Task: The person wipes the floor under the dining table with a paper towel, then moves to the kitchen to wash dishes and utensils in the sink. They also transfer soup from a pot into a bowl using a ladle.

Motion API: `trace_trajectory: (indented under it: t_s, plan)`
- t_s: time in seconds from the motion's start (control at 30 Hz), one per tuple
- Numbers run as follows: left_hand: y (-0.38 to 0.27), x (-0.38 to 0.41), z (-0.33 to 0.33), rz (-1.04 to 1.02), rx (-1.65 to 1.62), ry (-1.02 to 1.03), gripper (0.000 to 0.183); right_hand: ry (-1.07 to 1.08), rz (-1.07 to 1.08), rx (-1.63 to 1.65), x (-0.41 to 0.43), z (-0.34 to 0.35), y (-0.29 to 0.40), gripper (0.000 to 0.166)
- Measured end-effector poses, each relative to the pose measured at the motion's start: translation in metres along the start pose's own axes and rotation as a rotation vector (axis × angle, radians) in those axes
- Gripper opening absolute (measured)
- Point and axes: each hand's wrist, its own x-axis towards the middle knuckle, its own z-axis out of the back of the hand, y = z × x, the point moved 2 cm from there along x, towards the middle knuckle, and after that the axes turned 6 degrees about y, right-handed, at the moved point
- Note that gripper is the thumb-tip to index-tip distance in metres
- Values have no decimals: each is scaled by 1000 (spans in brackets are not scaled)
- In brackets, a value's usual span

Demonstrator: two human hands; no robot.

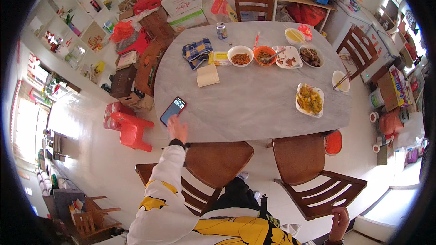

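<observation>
My left hand (177,129) reaches over the near left edge of the grey marble-look table (238,109). Its fingers are at the lower end of a smartphone (173,109) with a lit screen, lying flat; whether they touch it I cannot tell. My right hand (340,223) hangs low at the lower right, away from the table, fingers loosely curled, with nothing visible in it. Farther back on the table are a folded checked cloth (197,53), a napkin stack (207,75), a drink can (221,31), a bowl of shredded food (240,56), an orange bowl (264,55) and a plate of yellow food (309,100).
Two wooden chairs (218,163) (299,163) stand at the near table edge, others at the far side and right. A red plastic stool (131,129) is left of the table. Boxes and bags crowd the back left; a white bowl with chopsticks (341,81) sits at the right rim.
</observation>
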Motion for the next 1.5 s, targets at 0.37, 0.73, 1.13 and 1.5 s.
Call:
trace_trajectory:
  t_s: [0.37,0.73,1.13,1.5]
  plan:
    - [40,80,3,193,35,555,109,-127,-193,-7,14,-11,33,9]
    - [22,41,-25,196,80,344,71,-28,52,-65,21,-3,49,9]
    - [-187,-132,12,-437,-424,395,57,-120,98,88,-74,66,-61,11]
    - [-496,-537,163,-1192,-745,681,75,-86,153,675,-158,145,-182,43]
